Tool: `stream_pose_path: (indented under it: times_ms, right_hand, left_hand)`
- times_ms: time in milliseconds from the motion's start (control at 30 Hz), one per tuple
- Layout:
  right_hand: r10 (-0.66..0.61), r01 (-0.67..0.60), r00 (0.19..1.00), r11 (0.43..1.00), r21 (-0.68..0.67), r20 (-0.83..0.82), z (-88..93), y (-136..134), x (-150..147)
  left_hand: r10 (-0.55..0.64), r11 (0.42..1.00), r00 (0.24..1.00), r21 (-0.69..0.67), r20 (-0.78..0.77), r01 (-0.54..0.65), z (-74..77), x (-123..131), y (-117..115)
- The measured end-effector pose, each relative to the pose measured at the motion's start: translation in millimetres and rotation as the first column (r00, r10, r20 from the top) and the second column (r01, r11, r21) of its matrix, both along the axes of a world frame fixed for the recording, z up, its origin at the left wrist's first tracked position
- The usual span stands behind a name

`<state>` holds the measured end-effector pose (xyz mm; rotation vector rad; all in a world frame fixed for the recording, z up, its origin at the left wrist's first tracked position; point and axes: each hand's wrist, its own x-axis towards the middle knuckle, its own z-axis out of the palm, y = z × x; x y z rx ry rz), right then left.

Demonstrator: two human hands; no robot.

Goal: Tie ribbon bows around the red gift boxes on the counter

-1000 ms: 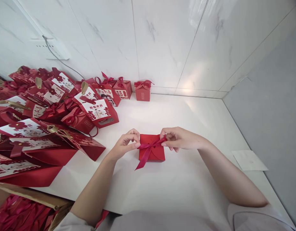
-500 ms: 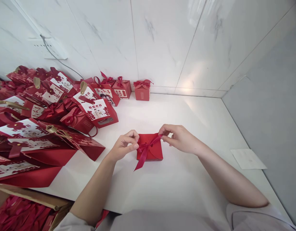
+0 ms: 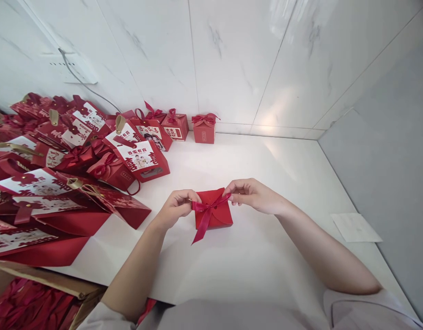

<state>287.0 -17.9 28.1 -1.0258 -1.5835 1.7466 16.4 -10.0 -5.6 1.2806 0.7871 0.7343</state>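
Note:
A red gift box (image 3: 222,217) lies on the white table in front of me, with a dark red ribbon (image 3: 206,217) knotted across its top. One ribbon tail hangs down over the box's near left edge. At the box's left side, my left hand (image 3: 178,207) is closed, pinching a loop of the ribbon between thumb and finger. On the opposite side, my right hand (image 3: 247,195) pinches another part of the ribbon by the box's upper right corner. The ribbon is stretched between both hands.
Many red gift boxes (image 3: 142,160) with ribbons and handles crowd the table's left side. A small ribboned box (image 3: 204,130) stands by the tiled wall. A cardboard carton (image 3: 65,282) holds red ribboned items at lower left. White paper (image 3: 356,228) lies at the right edge.
My left hand has drawn slightly left, and a ribbon loop now shows between it and the knot. The box has turned a little. My right hand has barely moved.

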Motion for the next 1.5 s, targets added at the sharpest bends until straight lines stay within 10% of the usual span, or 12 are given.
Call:
stream_pose_path:
  times_ms: [833, 1500]
  right_hand:
    - [0.080, -0.133, 0.929, 0.983, -0.126, -0.362, -19.4, 6.4, -5.1]
    - [0.195, -0.189, 0.971, 0.980, 0.053, -0.137, -17.3, 7.8, 0.7]
  left_hand:
    - [0.007, 0.997, 0.999, -0.081, -0.052, -0.011, 6.8, 5.9, -2.9]
    - [0.073, 0.994, 0.971, 0.099, -0.228, -0.051, 5.7, 3.2, 0.1]
